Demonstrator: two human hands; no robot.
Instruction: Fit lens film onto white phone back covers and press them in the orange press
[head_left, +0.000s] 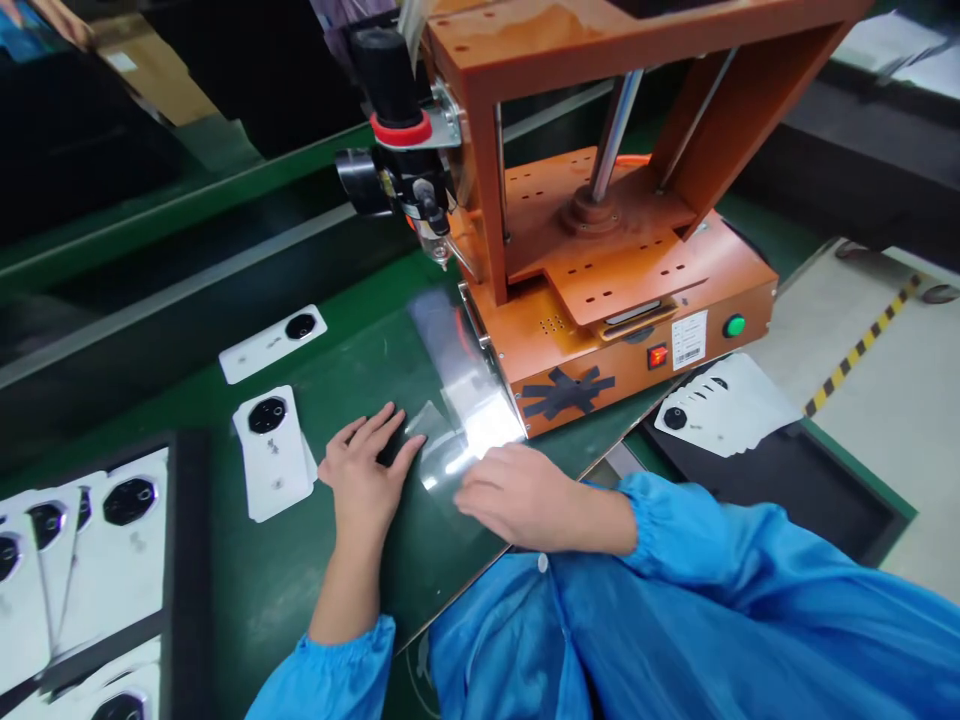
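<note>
A small clear film (pixel 439 450) lies on the green work surface between my two hands, shiny with reflected light. My left hand (pixel 367 470) rests palm down with fingers spread, its thumb at the film's left edge. At the film's lower right, my right hand (pixel 525 495) has its fingers pressed together on the edge; the fingertips are partly hidden. Behind them, a glossy transparent sheet (pixel 469 375) lies against the machine's base. Left of my left hand sits a small stack of white phone-shaped panels (pixel 277 455) with round black camera rings.
An orange press machine (pixel 637 290) with a green button (pixel 734 326) stands ahead. A single white panel (pixel 274 345) lies farther back. A black tray (pixel 187 560) at left holds several panels; fanned white panels (pixel 727 410) lie on a dark tray (pixel 825 500) at right.
</note>
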